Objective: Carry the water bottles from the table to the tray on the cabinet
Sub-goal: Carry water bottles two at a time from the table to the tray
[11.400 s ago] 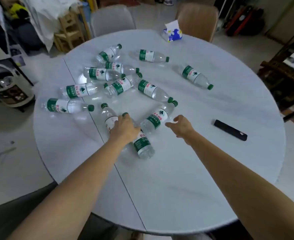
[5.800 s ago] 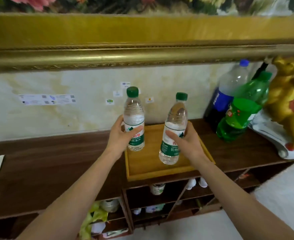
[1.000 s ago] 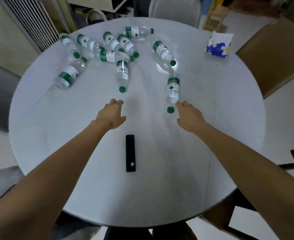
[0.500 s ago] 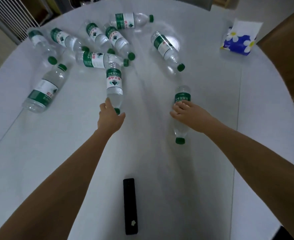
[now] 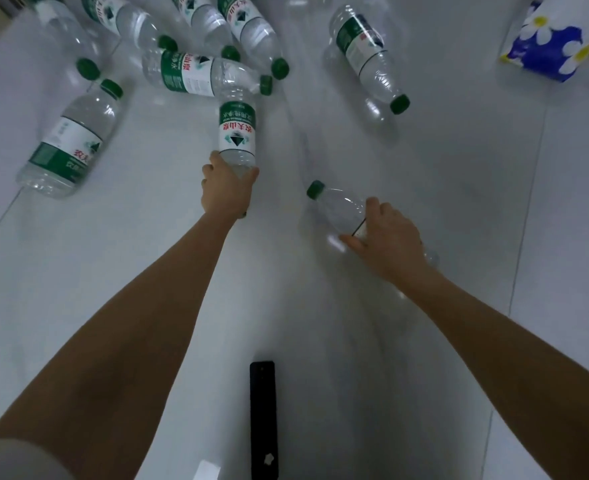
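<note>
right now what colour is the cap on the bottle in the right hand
Green, seen in the head view: cap on the bottle in the right hand.

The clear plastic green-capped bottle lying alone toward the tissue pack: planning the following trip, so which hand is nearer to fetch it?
Right, probably. The lone clear plastic green-capped bottle lies on the right hand side; the left hand would cross over. Both hands already grip bottles.
</note>
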{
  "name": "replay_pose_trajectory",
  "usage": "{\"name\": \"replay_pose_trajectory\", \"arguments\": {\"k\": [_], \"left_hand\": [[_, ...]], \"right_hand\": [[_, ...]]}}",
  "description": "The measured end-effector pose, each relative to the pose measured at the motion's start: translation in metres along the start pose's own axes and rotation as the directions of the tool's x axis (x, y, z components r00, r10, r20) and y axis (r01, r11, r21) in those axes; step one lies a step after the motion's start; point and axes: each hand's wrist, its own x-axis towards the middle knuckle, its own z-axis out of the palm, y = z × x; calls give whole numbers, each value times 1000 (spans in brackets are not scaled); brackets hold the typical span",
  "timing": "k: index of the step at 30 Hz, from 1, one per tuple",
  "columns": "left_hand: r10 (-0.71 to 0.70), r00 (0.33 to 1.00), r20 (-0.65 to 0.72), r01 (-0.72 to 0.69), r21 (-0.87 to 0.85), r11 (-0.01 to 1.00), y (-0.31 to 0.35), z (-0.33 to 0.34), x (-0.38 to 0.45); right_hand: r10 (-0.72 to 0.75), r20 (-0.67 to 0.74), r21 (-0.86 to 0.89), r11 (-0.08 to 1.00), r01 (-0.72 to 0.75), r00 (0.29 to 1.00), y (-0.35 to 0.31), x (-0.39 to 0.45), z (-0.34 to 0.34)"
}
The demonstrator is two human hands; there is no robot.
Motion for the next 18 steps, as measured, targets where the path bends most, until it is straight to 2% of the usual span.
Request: {"name": "replay_pose_trajectory", "arguments": {"k": [2, 4, 6, 8, 10, 12, 13, 15, 17, 18], "left_hand": [[13, 997, 73, -8, -80, 997, -13, -9, -7], [72, 989, 126, -64, -63, 996, -31, -18, -27], [174, 968, 183, -183, 30, 983, -53, -26, -50], [310, 913, 266, -349, 112, 931, -72, -37, -72], [420, 809, 412, -520, 166, 838, -84, -51, -88], [463, 659, 593, -681, 209, 701, -87, -62, -97], [469, 580, 666, -760, 234, 607, -85, -65, -100], [499, 415, 761, -901, 265, 344, -74, -64, -106], [513, 260, 818, -965, 244, 101, -60, -58, -113], [506, 213, 836, -971, 238, 16, -54, -54, -115]], "right_hand": [[103, -15, 35, 994, -103, 995, -9, -10, 5], [213, 4, 148, 966, -211, 977, -14, -19, 7], [287, 41, 285, 915, -286, 957, -17, -29, 8], [310, 58, 361, 880, -309, 949, -18, -45, 11], [318, 73, 411, 854, -319, 945, -18, -62, 14], [333, 105, 476, 810, -342, 937, -15, -79, 17], [347, 121, 510, 782, -358, 930, -14, -86, 19], [389, 146, 559, 726, -400, 910, -11, -99, 23], [429, 159, 591, 680, -434, 889, -9, -109, 26], [443, 167, 602, 661, -447, 881, -9, -112, 27]]}}
